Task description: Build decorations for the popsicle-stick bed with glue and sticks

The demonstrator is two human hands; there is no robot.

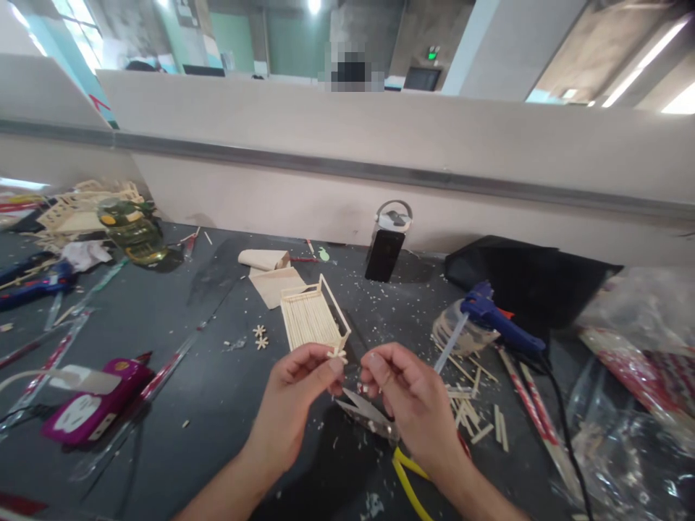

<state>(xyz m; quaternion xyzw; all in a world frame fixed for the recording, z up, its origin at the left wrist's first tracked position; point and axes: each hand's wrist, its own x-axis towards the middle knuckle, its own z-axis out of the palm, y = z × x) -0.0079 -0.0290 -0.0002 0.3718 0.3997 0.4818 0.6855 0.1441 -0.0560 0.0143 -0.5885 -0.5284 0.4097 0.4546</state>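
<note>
My left hand (304, 391) is closed in a pinch on a small star-shaped piece of wooden sticks (337, 355). Close beside it, my right hand (413, 387) has thumb and fingertips pressed together; whatever they hold is too small to make out. Just beyond my left hand lies a small frame of thin wooden sticks (309, 316) with a slatted base and raised rails. Two more star-shaped stick pieces (261, 336) rest to its left. Below my hands are metal blades (366, 414), spread apart, and a yellow handle (407, 481), partly hidden by my right hand.
A blue glue gun (502, 318) leans on a clear plastic bowl (453, 333) at right. Cut sticks (470, 416) lie below. A purple power strip (100, 401) is at left. A bottle (133, 231), a phone (384, 255) and sandpaper-like sheets (276, 286) stand or lie farther back.
</note>
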